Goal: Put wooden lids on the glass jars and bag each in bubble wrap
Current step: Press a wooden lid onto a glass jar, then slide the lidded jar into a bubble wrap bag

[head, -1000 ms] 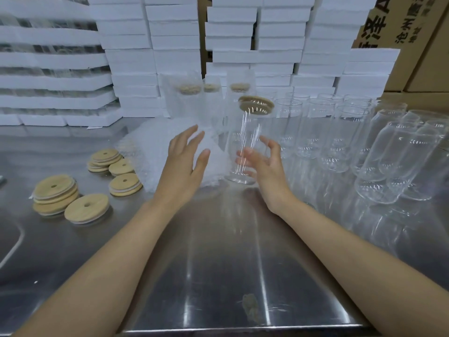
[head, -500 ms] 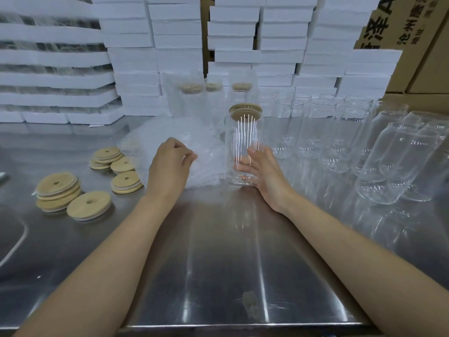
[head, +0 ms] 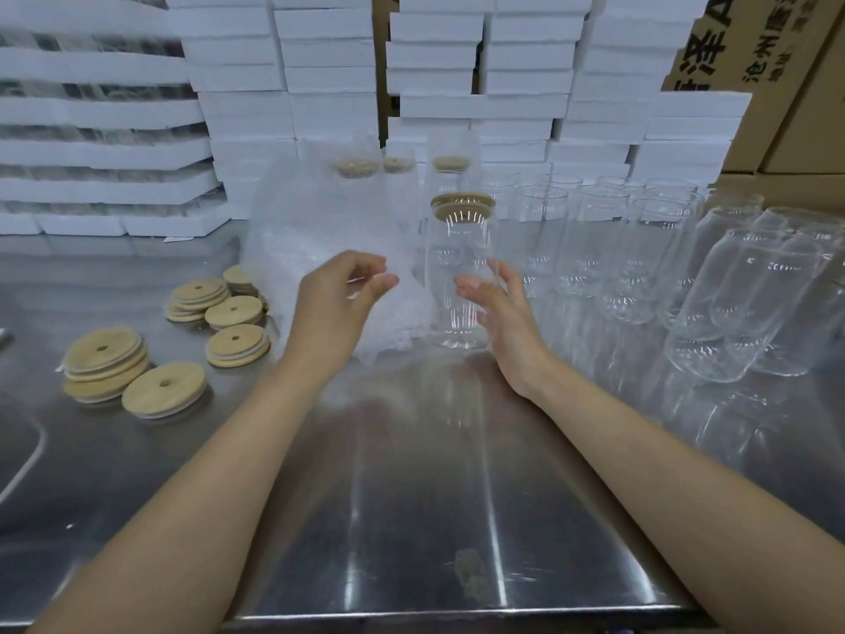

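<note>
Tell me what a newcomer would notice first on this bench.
Probably the lone glass jar with a wooden lid, upright at the centre of the steel table between the left hand and the open right hand. Next, the crowd of lidless jars to its right and the loose wooden lids stacked at the left. Behind everything rises a wall of white boxes.
</note>
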`<state>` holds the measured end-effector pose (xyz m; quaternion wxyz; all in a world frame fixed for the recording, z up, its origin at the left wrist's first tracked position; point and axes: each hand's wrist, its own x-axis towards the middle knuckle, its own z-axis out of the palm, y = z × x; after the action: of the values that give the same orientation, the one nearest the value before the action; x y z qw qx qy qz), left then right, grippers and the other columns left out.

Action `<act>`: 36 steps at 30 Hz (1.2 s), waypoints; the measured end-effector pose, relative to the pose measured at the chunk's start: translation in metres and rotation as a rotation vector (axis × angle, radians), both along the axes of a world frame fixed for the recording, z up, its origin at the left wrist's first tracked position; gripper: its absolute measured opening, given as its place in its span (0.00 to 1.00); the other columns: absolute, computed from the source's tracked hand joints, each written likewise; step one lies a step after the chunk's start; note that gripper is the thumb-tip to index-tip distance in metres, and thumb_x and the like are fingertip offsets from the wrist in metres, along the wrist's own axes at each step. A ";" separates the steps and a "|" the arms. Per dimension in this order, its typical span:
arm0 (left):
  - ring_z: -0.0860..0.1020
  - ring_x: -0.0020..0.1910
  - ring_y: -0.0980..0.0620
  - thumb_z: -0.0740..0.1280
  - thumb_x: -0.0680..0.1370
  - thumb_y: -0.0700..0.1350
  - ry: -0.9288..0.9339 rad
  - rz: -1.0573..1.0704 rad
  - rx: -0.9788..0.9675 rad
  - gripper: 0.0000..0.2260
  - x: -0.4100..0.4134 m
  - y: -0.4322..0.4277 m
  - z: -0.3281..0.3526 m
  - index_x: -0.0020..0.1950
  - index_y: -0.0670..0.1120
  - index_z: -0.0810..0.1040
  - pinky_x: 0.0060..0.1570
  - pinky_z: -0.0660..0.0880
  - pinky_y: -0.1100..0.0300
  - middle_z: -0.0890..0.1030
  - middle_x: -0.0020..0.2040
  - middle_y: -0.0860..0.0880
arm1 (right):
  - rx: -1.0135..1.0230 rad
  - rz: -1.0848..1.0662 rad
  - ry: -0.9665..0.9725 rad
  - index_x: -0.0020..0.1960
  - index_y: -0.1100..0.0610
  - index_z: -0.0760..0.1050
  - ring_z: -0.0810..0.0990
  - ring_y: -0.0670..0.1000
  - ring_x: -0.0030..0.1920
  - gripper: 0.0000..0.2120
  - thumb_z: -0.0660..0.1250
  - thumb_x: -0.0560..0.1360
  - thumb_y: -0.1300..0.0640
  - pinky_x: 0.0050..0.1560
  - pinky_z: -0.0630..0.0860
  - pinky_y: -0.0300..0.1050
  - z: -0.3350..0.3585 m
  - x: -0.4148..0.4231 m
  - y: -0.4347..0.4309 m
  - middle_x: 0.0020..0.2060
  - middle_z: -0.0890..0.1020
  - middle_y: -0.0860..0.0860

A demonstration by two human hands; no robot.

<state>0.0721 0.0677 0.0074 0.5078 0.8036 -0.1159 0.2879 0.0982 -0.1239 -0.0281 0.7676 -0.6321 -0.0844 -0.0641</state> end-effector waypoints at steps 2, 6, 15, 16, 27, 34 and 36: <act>0.78 0.52 0.54 0.70 0.76 0.49 0.034 0.011 0.187 0.12 0.003 0.004 -0.004 0.55 0.44 0.80 0.51 0.72 0.72 0.80 0.53 0.52 | 0.001 -0.020 -0.023 0.66 0.42 0.61 0.80 0.47 0.58 0.39 0.72 0.58 0.40 0.57 0.70 0.42 0.000 0.001 -0.003 0.60 0.80 0.51; 0.68 0.59 0.51 0.74 0.66 0.63 0.085 0.148 0.613 0.26 0.006 0.018 -0.005 0.58 0.51 0.78 0.61 0.65 0.57 0.71 0.55 0.51 | 0.011 -0.020 -0.034 0.78 0.45 0.44 0.84 0.45 0.52 0.51 0.72 0.65 0.46 0.53 0.75 0.42 -0.002 0.005 -0.008 0.57 0.82 0.51; 0.76 0.42 0.52 0.62 0.77 0.50 -0.049 0.226 0.478 0.06 0.004 0.024 0.003 0.42 0.53 0.75 0.40 0.68 0.58 0.79 0.42 0.54 | 0.117 0.163 0.014 0.71 0.34 0.23 0.85 0.55 0.52 0.67 0.78 0.63 0.56 0.43 0.82 0.51 0.003 0.001 -0.009 0.63 0.73 0.51; 0.76 0.39 0.54 0.61 0.77 0.48 -0.108 0.162 0.265 0.07 0.001 0.025 0.010 0.41 0.52 0.75 0.38 0.69 0.59 0.80 0.40 0.53 | 0.116 0.162 0.017 0.70 0.34 0.23 0.85 0.55 0.51 0.68 0.79 0.61 0.56 0.43 0.82 0.50 0.004 0.001 -0.009 0.61 0.75 0.51; 0.79 0.35 0.58 0.62 0.75 0.50 0.098 -0.464 -1.252 0.08 -0.011 0.065 0.036 0.43 0.48 0.78 0.35 0.75 0.67 0.81 0.33 0.53 | 0.010 0.251 0.003 0.66 0.32 0.53 0.83 0.57 0.51 0.48 0.77 0.64 0.64 0.42 0.81 0.56 -0.001 0.003 -0.010 0.63 0.67 0.62; 0.79 0.36 0.57 0.58 0.78 0.30 0.227 -0.045 -0.946 0.11 0.023 0.052 0.009 0.47 0.42 0.76 0.37 0.78 0.68 0.80 0.41 0.48 | 0.053 0.214 0.018 0.63 0.38 0.55 0.83 0.55 0.45 0.41 0.76 0.64 0.62 0.43 0.81 0.55 -0.007 0.007 -0.009 0.54 0.74 0.57; 0.76 0.30 0.60 0.58 0.77 0.31 0.189 0.149 -0.701 0.11 0.030 0.055 -0.002 0.46 0.44 0.75 0.29 0.72 0.69 0.78 0.41 0.49 | 0.068 0.209 0.030 0.66 0.41 0.53 0.82 0.57 0.45 0.42 0.76 0.65 0.61 0.44 0.81 0.56 -0.008 0.007 -0.008 0.55 0.74 0.58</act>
<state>0.1025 0.1224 0.0053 0.7383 0.6103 0.0958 0.2706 0.1054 -0.1317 -0.0359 0.7922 -0.5945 -0.1361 0.0227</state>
